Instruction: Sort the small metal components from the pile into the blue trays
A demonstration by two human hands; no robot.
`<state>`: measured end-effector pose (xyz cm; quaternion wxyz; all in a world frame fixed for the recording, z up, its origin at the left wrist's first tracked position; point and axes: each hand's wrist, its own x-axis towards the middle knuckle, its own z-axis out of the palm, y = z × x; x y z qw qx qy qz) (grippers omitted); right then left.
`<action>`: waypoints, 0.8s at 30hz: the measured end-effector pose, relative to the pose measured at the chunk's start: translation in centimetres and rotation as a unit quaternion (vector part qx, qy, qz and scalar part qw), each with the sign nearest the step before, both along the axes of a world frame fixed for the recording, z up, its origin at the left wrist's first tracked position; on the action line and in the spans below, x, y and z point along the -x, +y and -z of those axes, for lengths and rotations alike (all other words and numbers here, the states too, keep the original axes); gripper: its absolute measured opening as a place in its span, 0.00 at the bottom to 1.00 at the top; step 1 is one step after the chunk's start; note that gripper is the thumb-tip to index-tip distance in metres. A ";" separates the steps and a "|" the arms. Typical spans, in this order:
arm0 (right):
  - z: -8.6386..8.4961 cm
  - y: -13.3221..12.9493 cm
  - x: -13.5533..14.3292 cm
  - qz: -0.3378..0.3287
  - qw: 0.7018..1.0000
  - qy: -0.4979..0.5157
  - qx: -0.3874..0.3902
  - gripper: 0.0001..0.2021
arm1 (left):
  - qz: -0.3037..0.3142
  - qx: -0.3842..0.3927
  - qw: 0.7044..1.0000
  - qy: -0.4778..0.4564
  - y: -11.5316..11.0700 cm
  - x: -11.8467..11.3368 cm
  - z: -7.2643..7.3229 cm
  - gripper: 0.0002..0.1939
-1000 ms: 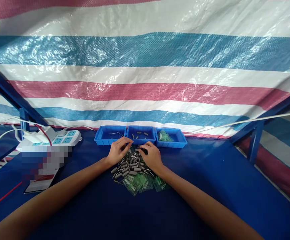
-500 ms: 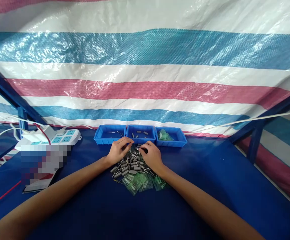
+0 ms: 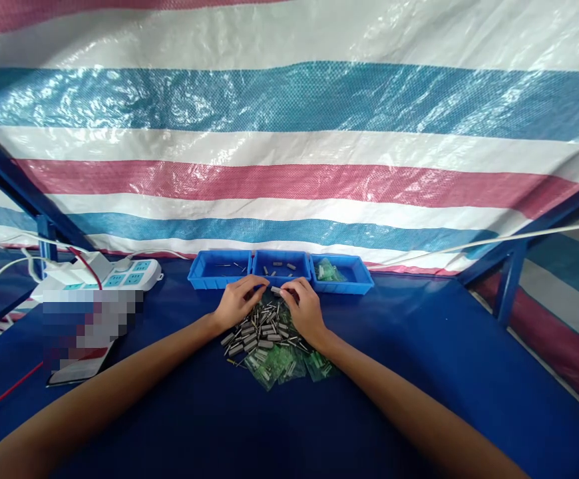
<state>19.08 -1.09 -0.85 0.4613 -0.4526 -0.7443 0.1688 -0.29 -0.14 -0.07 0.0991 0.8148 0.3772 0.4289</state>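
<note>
My left hand (image 3: 237,303) is over the left edge of a pile of small metal parts (image 3: 264,327), its thumb and fingers closed together. What lies between those fingertips, if anything, is too small to make out. My right hand (image 3: 305,307) pinches a small grey block (image 3: 276,290) between thumb and fingers, just above the pile's far side. Grey blocks and thin metal pins are mixed in the pile. Clear bags with green contents (image 3: 274,364) lie at its near side.
Three blue trays stand behind the pile: the left one (image 3: 204,282) holds a few pins, the middle one (image 3: 264,281) several grey blocks, the right one (image 3: 354,287) a green bag. A white power strip (image 3: 144,271) with cables is at the left of the blue table (image 3: 289,432).
The right hand has lifted slightly from the pile, and the grey block in its fingers now shows more clearly. The left hand has barely moved.
</note>
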 end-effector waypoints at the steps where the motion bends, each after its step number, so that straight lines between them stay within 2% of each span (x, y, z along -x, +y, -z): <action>1: -0.1 0.0 0.0 -0.001 1.000 0.013 -0.002 0.09 | -0.002 -0.002 1.000 -0.001 0.0 0.0 0.1 0.08; 8: 0.0 -0.3 0.1 -0.034 0.995 0.085 0.043 0.09 | -0.008 -0.004 1.000 0.014 -0.2 0.1 0.1 0.07; 16: -0.4 -0.7 0.0 -0.038 0.997 0.064 -0.012 0.09 | 0.002 0.007 1.000 0.006 -0.4 0.2 -0.1 0.10; 20: -0.6 -0.8 0.0 -0.034 0.998 0.055 -0.017 0.10 | 0.027 -0.005 1.000 0.010 -0.2 0.2 -0.1 0.10; 24: -0.6 -0.8 0.0 -0.041 0.997 0.068 -0.021 0.09 | 0.021 -0.023 1.000 0.004 -0.1 0.1 -0.1 0.09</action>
